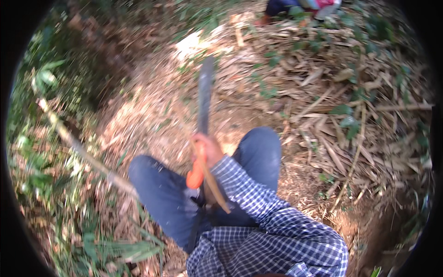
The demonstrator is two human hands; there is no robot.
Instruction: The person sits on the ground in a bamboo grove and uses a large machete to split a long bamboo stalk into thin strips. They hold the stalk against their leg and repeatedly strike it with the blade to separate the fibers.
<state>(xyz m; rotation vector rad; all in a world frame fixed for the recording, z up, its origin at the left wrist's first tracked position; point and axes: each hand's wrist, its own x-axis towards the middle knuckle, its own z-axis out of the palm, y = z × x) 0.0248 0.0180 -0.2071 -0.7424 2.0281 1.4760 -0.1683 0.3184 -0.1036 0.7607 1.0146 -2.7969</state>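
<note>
My right hand (pixel 210 148) is closed where the blade and grip of a machete (pixel 206 94) meet. Its long dark blade points away from me, and the orange handle (pixel 195 174) hangs toward my lap. A thin tan strip of wood or bamboo (pixel 216 189) slants across the handle, its upper end at my fingers; whether they grip it too is blurred. The checked sleeve (pixel 258 201) of my right arm reaches in from the lower right. My left hand does not show. My bent knees in blue jeans (pixel 157 191) lie on both sides of the handle.
A long pale stalk (pixel 80 150) slants along the left, its lower end by my left knee. Dry leaves and split stalks (pixel 323 138) litter the ground at right. Green plants (pixel 46 161) grow at left. Part of another person (pixel 281 7) shows at the top edge.
</note>
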